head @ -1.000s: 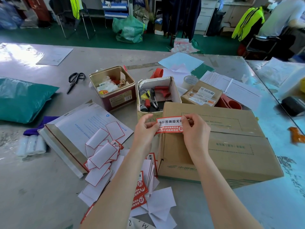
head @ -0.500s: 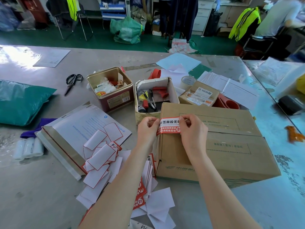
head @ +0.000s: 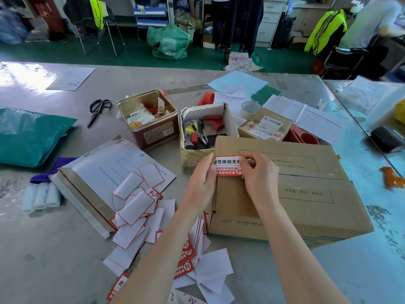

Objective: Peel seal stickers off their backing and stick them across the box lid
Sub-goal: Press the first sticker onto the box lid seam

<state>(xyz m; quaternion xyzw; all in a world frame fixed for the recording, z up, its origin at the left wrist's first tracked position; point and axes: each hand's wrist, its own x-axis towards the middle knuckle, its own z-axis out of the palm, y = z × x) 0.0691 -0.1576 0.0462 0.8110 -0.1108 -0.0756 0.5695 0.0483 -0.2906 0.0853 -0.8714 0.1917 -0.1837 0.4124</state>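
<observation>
While two hands, left [head: 202, 178] and right [head: 258, 174], pinch one seal sticker [head: 228, 165], one box [head: 295, 194] lies beneath.

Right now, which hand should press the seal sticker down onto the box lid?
Right hand: its fingers already lie on the sticker over the box lid. The left hand holds the overhanging end.

head-worn camera, looking forward and down, close over table [head: 54, 249]

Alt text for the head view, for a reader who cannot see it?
Both hands, left hand and right hand, hold a red-and-white seal sticker at the near-left corner of a closed cardboard box. Peeled backing papers litter the table.
</observation>
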